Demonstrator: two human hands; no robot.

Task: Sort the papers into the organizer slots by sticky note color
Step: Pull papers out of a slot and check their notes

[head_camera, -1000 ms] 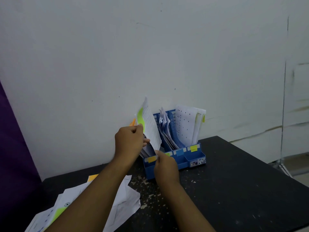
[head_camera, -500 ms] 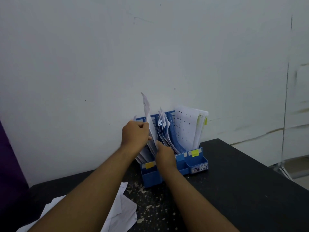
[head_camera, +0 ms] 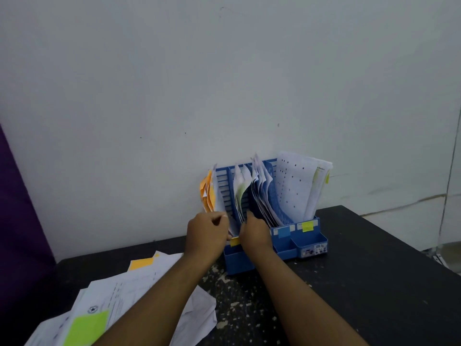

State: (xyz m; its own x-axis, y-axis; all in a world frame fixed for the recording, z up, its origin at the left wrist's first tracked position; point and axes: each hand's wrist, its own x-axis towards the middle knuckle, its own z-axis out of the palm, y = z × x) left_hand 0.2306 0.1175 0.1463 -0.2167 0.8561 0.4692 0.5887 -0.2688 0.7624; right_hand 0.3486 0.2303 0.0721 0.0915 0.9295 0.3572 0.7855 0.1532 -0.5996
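A blue desk organizer (head_camera: 309, 237) stands against the wall with colored sticky notes on its front. Its left slot holds papers with orange notes (head_camera: 207, 193). The second slot holds papers with green notes (head_camera: 240, 189). White sheets (head_camera: 262, 193) fill the third slot, and sheets with yellow notes (head_camera: 296, 186) fill the right one. My left hand (head_camera: 207, 233), fingers curled, pinches the lower edge of the sheets by the left slot. My right hand (head_camera: 254, 232) pokes a finger into the base of the green-note papers; its other fingertips are hidden.
A loose pile of papers (head_camera: 129, 293) lies on the black table (head_camera: 374, 283) at the lower left, with a green sticky note (head_camera: 86, 325) and an orange one (head_camera: 141, 264) showing. Pale flecks dot the table before the organizer. A purple surface (head_camera: 20, 221) stands at the left.
The green-note paper that my left hand held upright has gone down into the second slot. Both hands have dropped to the base of the papers.
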